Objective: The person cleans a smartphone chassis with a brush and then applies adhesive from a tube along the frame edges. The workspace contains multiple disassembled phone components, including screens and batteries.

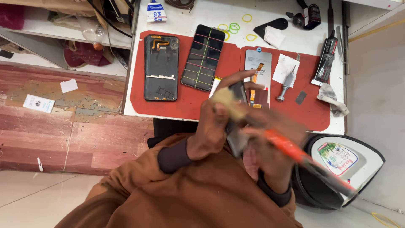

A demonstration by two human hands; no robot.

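Observation:
My left hand (215,126) grips a dark phone part (237,122) held upright over my lap, with a yellowish pad (228,101) under the fingers. My right hand (270,147) holds a brush-like tool with an orange handle and dark shaft (303,158) that slants down to the right; its tip meets the part. Both hands are motion-blurred. On the red mat (190,99) lie an opened phone back housing (161,67) and a phone bound with coloured rubber bands (203,58).
A bare display panel with a flex cable (258,67), a metal screwdriver (287,82), a white wipe (286,67) and a black glue tube (327,61) lie on the white table (333,122). Loose rubber bands (234,27) sit farther back. A dark round bin (341,169) stands at right.

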